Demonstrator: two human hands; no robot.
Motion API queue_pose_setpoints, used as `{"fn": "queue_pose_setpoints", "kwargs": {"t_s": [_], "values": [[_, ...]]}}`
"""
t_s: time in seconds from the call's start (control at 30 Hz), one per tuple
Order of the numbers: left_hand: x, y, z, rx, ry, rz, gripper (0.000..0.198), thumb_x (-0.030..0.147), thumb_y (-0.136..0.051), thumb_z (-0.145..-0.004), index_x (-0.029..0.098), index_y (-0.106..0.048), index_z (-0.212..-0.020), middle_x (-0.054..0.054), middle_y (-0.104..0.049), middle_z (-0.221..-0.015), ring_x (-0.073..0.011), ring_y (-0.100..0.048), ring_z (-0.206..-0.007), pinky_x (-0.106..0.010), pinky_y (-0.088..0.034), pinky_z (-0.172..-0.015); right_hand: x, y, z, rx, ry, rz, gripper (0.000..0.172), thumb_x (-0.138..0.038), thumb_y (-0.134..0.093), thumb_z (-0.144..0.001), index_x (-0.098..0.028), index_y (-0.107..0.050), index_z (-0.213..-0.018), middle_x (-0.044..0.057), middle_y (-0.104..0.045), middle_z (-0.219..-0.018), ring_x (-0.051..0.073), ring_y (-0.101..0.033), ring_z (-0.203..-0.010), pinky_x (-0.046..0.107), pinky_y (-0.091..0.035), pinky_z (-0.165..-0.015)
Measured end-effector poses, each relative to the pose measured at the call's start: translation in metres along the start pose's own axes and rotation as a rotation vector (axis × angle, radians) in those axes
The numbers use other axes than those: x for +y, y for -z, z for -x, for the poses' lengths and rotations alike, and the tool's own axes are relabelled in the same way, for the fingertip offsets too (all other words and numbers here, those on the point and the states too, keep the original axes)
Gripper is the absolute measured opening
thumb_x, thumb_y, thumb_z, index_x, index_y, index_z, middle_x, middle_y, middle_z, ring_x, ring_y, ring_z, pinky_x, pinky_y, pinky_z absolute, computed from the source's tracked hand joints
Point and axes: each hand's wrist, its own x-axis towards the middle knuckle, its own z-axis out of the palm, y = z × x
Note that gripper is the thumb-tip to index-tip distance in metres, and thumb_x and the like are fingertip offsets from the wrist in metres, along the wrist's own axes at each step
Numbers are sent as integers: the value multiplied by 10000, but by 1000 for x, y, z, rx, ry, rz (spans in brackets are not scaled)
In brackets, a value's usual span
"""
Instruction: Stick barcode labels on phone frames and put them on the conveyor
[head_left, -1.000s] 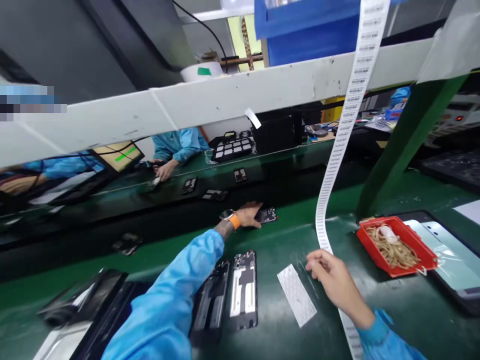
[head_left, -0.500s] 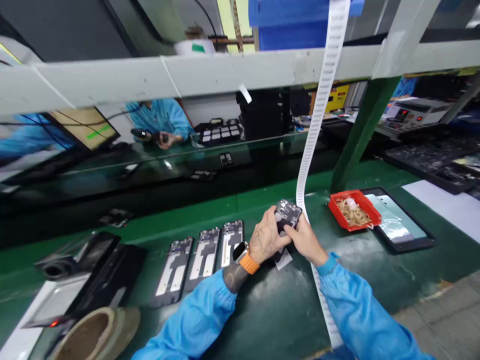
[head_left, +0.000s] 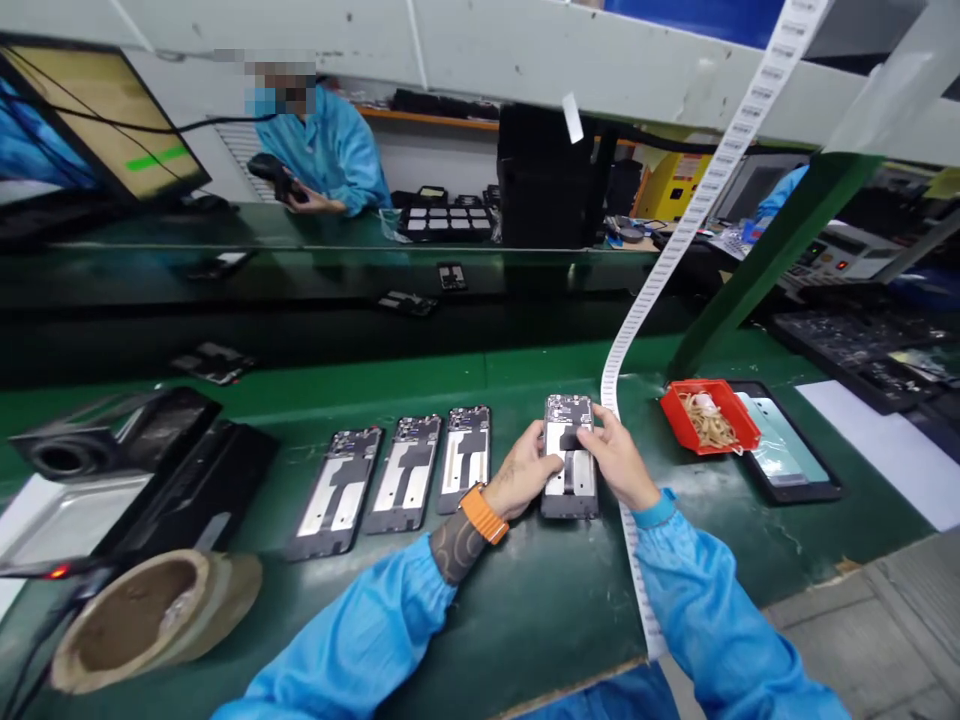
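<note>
Between my two hands I hold an opened phone (head_left: 570,497), its circuit board at the top and silver battery bay facing me. My left hand (head_left: 520,474) grips its left edge, thumb on the inner face. On the other side, my right hand (head_left: 616,458) has its fingers closed round the right edge with the thumb on the dark patch. Left of my hands, three similar opened phones lie in a row: one nearest (head_left: 464,462), a middle one (head_left: 405,478) and a far-left one (head_left: 335,495). A long label strip (head_left: 671,255) hangs down and passes beneath my right arm.
A red bin (head_left: 709,418) of rubber bands sits to the right, beside a black tray (head_left: 806,492) with a pale panel. At left are a brown tape roll (head_left: 127,625) and a black device (head_left: 172,510). Across the bench, a co-worker in blue (head_left: 330,150) holds a dark tool.
The phone in my hands has turned from a tilt to upright, its inner face now toward me. My left hand has shifted from over it to its left edge. My view has shifted too.
</note>
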Motion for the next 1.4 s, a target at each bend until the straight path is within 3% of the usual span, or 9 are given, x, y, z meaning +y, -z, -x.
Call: {"fn": "queue_pose_setpoints", "kwargs": {"t_s": [0.17,0.33,0.47,0.6,0.7,0.83,1.0,1.1,1.4], "values": [[-2,10,-5,110,-110,-157,321,218,-679,-733,164,-573,-1031,-50,-697,-965,-170,-653,-825,-264,-508,-723,-6,-1,5,-217,30,10,704,-358,-785,-741,-272,-408,-1330,64,-709,-1133,249,-708,-978,401,-577,-834],[0,15,-8,215,-167,-345,300,377,-689,-783,151,-594,-956,-47,-680,-865,-186,-638,-809,-273,-489,-707,-3,-3,7,-306,45,72,785,-295,-757,-753,-280,-324,-1407,77,-681,-1194,237,-696,-1008,401,-563,-872],[4,14,-6,268,-213,-632,247,370,-665,-784,167,-574,-892,-38,-657,-817,-185,-604,-749,-282,-455,-683,1,-6,8,-198,87,221,717,-229,-693,-771,-271,-357,-1403,70,-680,-1170,207,-686,-981,357,-564,-835],[7,10,-1,322,-302,-867,130,284,-585,-813,190,-553,-897,-33,-631,-809,-196,-589,-747,-297,-425,-699,1,-7,10,-92,139,425,625,-197,-639,-781,-232,-443,-1373,33,-701,-953,173,-670,-795,310,-557,-713],[10,9,1,320,-320,-887,110,276,-557,-829,199,-546,-907,-38,-635,-817,-205,-600,-763,-303,-428,-715,0,-7,11,-81,173,518,579,-244,-608,-828,-217,-452,-1385,23,-684,-881,161,-643,-718,292,-543,-639],[14,9,1,337,-269,-848,126,291,-568,-829,205,-533,-915,-50,-656,-857,-218,-620,-806,-311,-441,-743,0,-11,13,91,305,638,521,-274,-633,-824,-206,-481,-1318,79,-670,-1052,153,-630,-709,300,-549,-618],[18,7,3,356,-226,-878,128,270,-578,-810,216,-489,-885,-43,-643,-831,-222,-618,-781,-313,-436,-728,0,-17,16,227,577,808,36,-205,-602,-836,-212,-573,-856,118,-614,-1129,233,-628,-1002,384,-548,-822],[19,5,5,352,-216,-888,139,274,-586,-809,217,-484,-885,-49,-642,-826,-231,-621,-782,-317,-435,-725,-1,-19,18,237,633,855,101,-177,-574,-849,-221,-562,-760,115,-603,-1081,254,-603,-1064,431,-498,-935],[19,5,3,364,-179,-957,157,261,-600,-819,194,-518,-935,-79,-662,-870,-257,-639,-828,-322,-434,-716,2,-21,17,252,636,838,109,-180,-563,-854,-238,-541,-765,101,-619,-1079,237,-605,-1051,403,-496,-936]]}}
